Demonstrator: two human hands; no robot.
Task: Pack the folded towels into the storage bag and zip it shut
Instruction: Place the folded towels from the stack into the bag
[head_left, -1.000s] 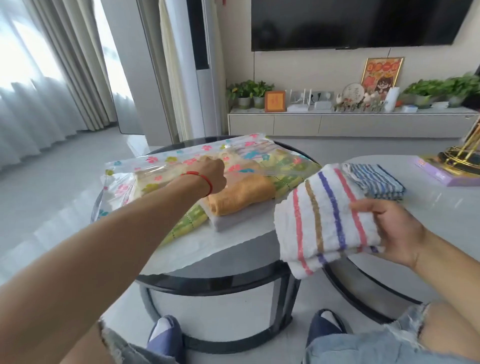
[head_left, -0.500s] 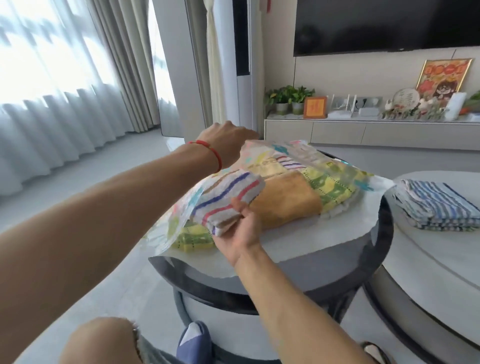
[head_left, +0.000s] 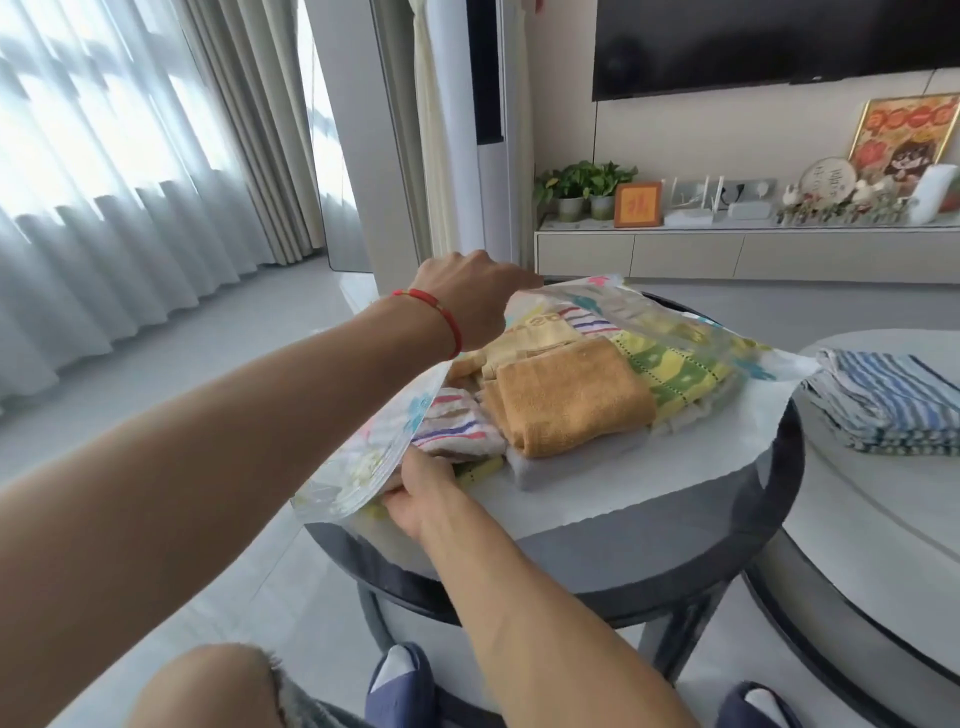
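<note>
We see a clear storage bag (head_left: 670, 325) with bright flower prints lying open on the round table. Its top flap is lifted on the left. Inside lie folded towels: an orange towel (head_left: 569, 397) on top, a green and yellow towel (head_left: 675, 371) to its right, and a striped towel (head_left: 457, 428) near the left. A blue striped towel (head_left: 893, 402) lies far right, outside the bag.

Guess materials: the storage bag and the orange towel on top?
Storage bag: looks like thin clear plastic film, glossy, printed with coloured flowers; the towels show through it and it creases. Orange towel: likely cotton terry, matte; the surface looks fuzzy and the folded edge soft.
</note>
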